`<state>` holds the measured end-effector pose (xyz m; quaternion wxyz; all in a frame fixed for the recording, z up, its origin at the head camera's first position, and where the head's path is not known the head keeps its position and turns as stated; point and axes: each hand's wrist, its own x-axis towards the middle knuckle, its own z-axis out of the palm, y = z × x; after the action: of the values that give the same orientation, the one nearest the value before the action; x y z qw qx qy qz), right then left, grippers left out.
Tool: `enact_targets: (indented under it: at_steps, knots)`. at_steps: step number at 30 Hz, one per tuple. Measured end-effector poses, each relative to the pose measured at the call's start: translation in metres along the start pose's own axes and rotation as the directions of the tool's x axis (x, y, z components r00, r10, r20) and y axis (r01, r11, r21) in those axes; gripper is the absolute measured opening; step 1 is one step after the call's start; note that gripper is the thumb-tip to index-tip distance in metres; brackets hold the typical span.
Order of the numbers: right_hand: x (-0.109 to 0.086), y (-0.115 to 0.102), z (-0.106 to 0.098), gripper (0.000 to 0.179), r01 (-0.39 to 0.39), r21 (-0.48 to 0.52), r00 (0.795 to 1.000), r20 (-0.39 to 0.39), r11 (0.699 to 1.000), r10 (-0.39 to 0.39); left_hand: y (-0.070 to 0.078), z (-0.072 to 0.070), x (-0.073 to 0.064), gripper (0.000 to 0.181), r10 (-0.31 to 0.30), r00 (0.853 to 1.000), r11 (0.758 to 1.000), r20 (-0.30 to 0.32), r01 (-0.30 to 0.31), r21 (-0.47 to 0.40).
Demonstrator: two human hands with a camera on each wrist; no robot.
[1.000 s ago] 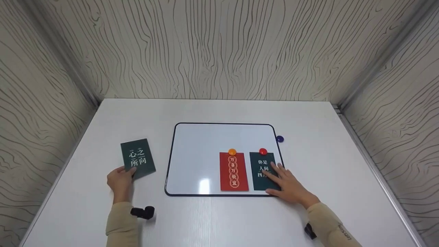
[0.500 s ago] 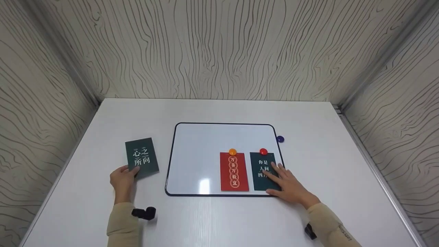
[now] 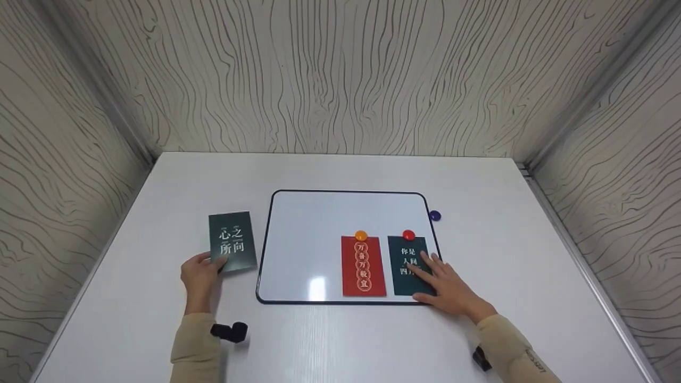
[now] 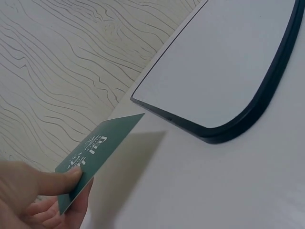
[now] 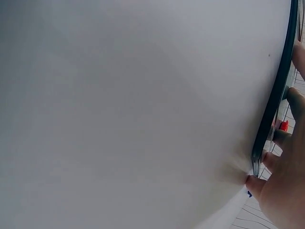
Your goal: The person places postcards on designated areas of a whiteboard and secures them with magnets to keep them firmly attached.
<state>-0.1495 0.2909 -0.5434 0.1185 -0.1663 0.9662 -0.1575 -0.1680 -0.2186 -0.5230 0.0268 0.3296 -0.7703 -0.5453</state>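
My left hand pinches a dark green card with white characters by its lower left corner, thumb on top. The left wrist view shows this green card tilted above the table, its shadow beneath, near the corner of the whiteboard. At the right, my right hand lies with fingers spread over a second dark green card at the whiteboard's lower right. A red round magnet sits at that card's top edge. Beside it on the board is a red card under an orange magnet.
The black-framed whiteboard lies flat on the white table. A dark blue magnet is at its right edge. Wood-patterned walls enclose the table at the back and sides.
My left hand has moved right with the green card, toward the whiteboard's left edge, and the card has turned straighter. The right hand has stayed where it was.
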Motion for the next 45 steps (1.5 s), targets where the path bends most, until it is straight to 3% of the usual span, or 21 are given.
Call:
enact_targets:
  at_steps: [17,24,45]
  knots:
    - [0.000,0.000,0.000,0.069,-0.011,0.007,1.000,0.003,1.000,0.011,0.006,0.013,-0.009,0.046,0.028,0.998,0.999,0.050,-0.029,0.025]
    - [0.000,-0.001,-0.001,0.069,-0.010,0.016,1.000,0.002,1.000,0.010,0.006,0.014,-0.013,0.042,0.064,0.997,0.998,0.038,-0.065,0.023]
    - [0.000,0.000,0.001,0.068,0.001,0.000,1.000,0.004,1.000,-0.001,0.003,0.028,-0.023,0.043,0.060,0.989,0.998,0.132,-0.064,0.021]
